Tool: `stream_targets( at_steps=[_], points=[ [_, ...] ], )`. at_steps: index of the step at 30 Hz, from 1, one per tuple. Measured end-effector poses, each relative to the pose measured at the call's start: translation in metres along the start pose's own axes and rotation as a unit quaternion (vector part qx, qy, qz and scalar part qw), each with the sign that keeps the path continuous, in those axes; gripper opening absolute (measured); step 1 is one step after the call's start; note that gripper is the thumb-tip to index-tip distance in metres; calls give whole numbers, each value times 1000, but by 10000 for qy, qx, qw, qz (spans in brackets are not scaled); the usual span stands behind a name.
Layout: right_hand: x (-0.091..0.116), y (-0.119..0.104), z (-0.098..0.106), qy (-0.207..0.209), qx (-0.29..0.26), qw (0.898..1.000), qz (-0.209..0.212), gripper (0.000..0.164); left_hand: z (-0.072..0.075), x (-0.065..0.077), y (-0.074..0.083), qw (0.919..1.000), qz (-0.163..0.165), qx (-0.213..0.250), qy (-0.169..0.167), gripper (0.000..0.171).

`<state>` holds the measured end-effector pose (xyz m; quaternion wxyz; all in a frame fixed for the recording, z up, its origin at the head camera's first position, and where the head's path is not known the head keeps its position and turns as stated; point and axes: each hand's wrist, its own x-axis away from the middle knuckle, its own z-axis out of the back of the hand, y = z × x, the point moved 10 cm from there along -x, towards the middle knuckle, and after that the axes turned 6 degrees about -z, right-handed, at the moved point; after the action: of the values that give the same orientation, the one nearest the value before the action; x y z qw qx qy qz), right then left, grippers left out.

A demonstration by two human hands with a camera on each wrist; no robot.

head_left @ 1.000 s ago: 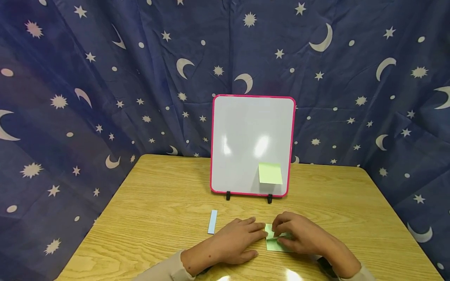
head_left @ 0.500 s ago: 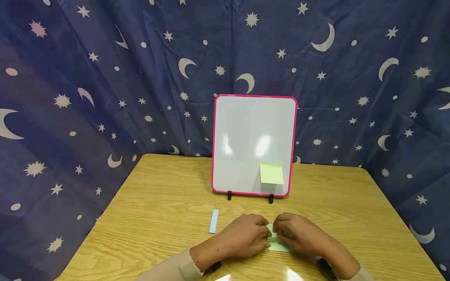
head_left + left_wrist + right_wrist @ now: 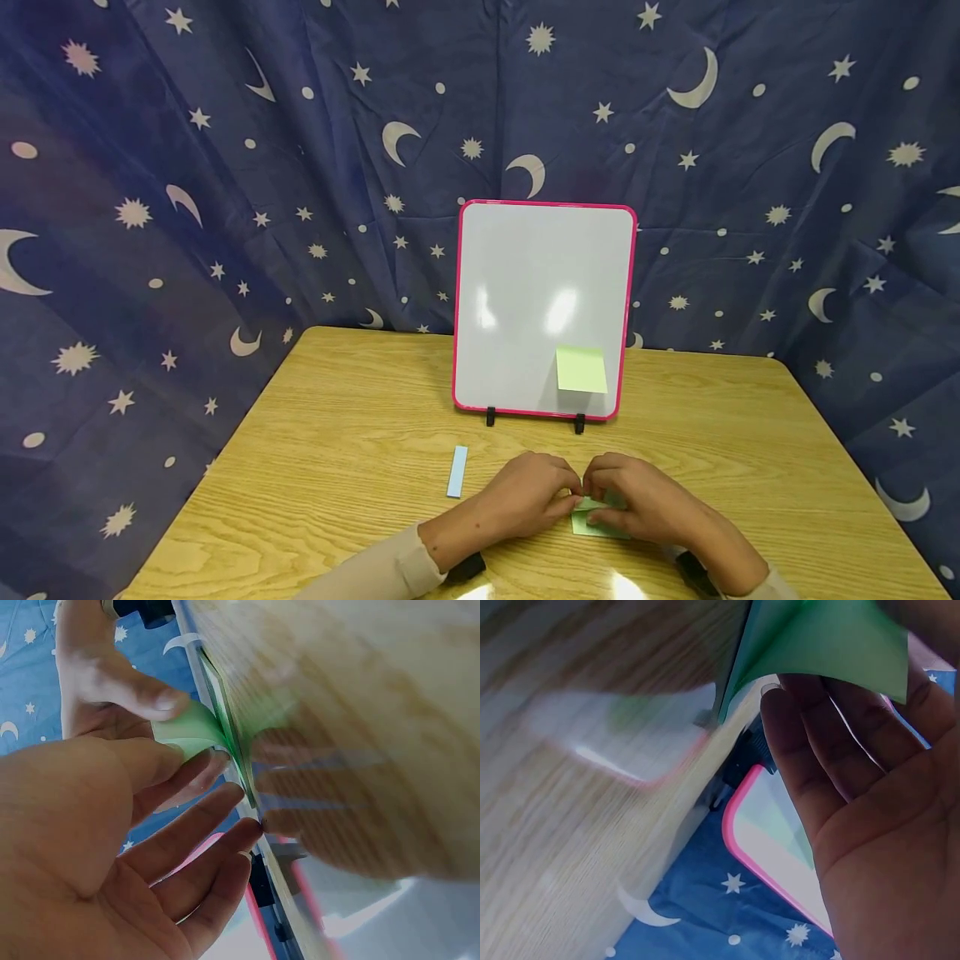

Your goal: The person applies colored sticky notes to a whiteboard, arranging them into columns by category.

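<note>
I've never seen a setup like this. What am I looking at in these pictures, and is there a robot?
No robot: just a person's left hand and right hand, both bare. The wide view is taken from the person's head, looking forward and down; the two close-ups are taken from the left and right wrists. On the wooden table lie a light blue strip and a green sticky-note pad. Behind them stands a pink-framed whiteboard bearing a yellow-green sticky note. Both hands pinch a green sheet that curves up from the pad.
</note>
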<state>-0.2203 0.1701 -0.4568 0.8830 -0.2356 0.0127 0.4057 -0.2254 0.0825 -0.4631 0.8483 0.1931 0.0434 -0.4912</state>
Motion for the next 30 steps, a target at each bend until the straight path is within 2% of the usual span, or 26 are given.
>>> stream_targets(
  at_steps=[8, 12, 14, 17, 19, 21, 24, 27, 30],
  points=[
    [1, 2, 2, 80, 62, 9999, -2, 5, 0, -1, 1, 10000, 54, -55, 28, 12],
    [2, 4, 3, 95, 186, 9998, -62, 11, 7, 1, 6, 9979, -24, -570, 310, 13],
    [2, 5, 3, 132, 235, 9996, -83, 12, 15, 2, 15, 9925, -234, -1008, 657, 19],
    [1, 4, 5, 258, 304, 9992, -8, 17, 27, 6, 32, 9798, -628, -1500, 1166, 22],
    [0, 3, 6, 322, 331, 9989, 34, 20, 31, 9, 43, 9722, -885, -1700, 1344, 19],
    [0, 3, 7, 339, 299, 9990, 35, 24, 30, 12, 52, 9687, -1123, -1791, 1299, 16],
    [-1, 5, 6, 294, 188, 9994, -74, 25, 23, 14, 64, 9641, -1549, -1906, 1007, 16],
    [0, 6, 6, 312, 141, 9993, -129, 25, 10, 16, 72, 9627, -1976, -1783, 492, 22],
    [-1, 7, 6, 360, 158, 9991, -140, 25, -2, 17, 73, 9643, -2128, -1575, -111, 33]
  ],
)
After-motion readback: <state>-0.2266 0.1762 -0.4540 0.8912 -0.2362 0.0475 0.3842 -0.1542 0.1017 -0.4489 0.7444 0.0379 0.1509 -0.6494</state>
